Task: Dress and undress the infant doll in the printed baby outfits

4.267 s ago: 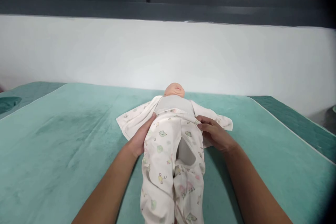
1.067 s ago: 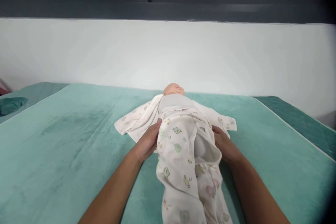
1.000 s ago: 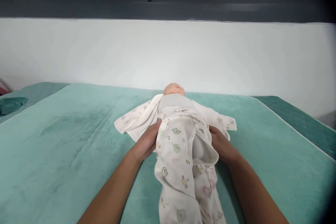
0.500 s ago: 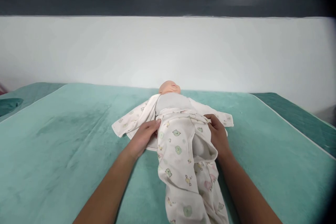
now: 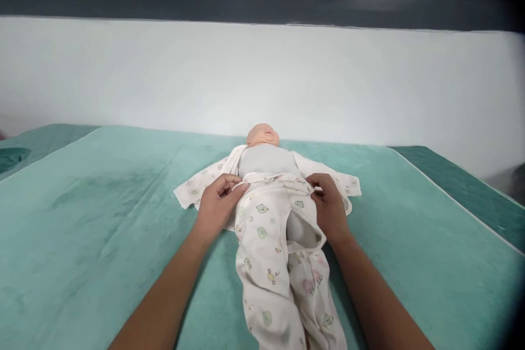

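A baby doll (image 5: 266, 157) lies on its back, head toward the wall, its body grey-white. White printed baby trousers (image 5: 262, 262) cover its legs up to the waist, with an open gap at the crotch showing the grey body. My left hand (image 5: 217, 202) pinches the waistband at its left side, thumb and fingers together. On the opposite side, my right hand (image 5: 328, 202) is closed on the waistband, its fingertips partly hidden by the fabric. A matching printed jacket (image 5: 328, 172) lies open under the doll, with both sleeves spread outward.
The doll lies on a green padded sheet (image 5: 102, 240) with pale seam lines and darker green side sections (image 5: 463, 186). Behind it rises a white wall (image 5: 262, 76), topped by a dark window frame (image 5: 262, 5) with metal bars.
My left hand has shifted up to the waistband's edge, its fingers now showing above the thumb. The trousers and my right hand appear a little further left in view.
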The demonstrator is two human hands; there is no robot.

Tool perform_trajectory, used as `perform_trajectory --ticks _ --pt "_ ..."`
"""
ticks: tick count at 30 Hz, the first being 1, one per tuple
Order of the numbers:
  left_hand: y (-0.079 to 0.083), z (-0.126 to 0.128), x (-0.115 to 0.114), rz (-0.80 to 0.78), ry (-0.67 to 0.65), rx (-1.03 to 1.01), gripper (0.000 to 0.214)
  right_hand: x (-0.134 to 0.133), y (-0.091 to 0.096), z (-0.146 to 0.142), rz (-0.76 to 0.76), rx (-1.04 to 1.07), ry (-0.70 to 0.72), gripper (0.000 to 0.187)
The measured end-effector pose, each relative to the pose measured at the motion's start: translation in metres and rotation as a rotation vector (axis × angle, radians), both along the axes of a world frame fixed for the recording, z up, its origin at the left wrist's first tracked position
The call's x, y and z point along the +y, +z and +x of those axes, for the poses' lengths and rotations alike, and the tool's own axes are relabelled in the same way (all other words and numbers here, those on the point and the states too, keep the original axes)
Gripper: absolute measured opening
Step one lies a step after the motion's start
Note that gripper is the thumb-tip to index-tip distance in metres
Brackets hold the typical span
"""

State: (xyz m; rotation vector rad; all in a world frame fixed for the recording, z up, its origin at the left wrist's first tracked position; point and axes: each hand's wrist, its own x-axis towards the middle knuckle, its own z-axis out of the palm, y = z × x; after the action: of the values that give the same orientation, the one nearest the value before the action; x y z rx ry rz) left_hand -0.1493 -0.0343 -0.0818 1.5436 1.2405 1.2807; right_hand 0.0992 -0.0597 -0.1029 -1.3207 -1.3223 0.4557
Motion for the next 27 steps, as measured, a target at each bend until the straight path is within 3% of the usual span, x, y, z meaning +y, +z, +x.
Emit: perform_trajectory --ticks 2,7,10,14,17,21,24,27 --pt "0.000 0.002 -0.001 0.038 0.046 -0.006 0.025 -0.001 0.003 0.000 0.033 0.078 0.145 0.014" --pt "0.003 0.000 0.001 0.158 0.065 -0.028 0.018 -0.002 0.012 0.006 -0.121 0.352 0.556 0.022" --pt "0.006 -0.002 0.004 0.275 -0.040 0.038 0.014 0.005 0.020 0.013 -0.204 0.312 0.692 0.010" --pt "0.010 -0.001 0.002 0.391 -0.092 0.273 0.019 0.019 0.035 0.020 -0.300 0.086 0.768 0.022" --pt "0.012 0.001 -0.001 0.355 -0.072 0.305 0.016 0.027 0.041 0.018 -0.208 -0.121 0.722 0.021" --pt "0.019 0.003 0.006 0.285 -0.015 0.330 0.023 0.033 0.037 0.001 -0.082 -0.185 0.461 0.021" --pt "0.026 0.005 0.028 0.235 0.087 0.404 0.026 0.044 0.032 -0.010 -0.110 -0.235 0.222 0.022" --pt "0.024 0.007 0.057 0.174 0.129 0.351 0.028 0.066 0.032 -0.013 -0.169 -0.285 0.109 0.022"
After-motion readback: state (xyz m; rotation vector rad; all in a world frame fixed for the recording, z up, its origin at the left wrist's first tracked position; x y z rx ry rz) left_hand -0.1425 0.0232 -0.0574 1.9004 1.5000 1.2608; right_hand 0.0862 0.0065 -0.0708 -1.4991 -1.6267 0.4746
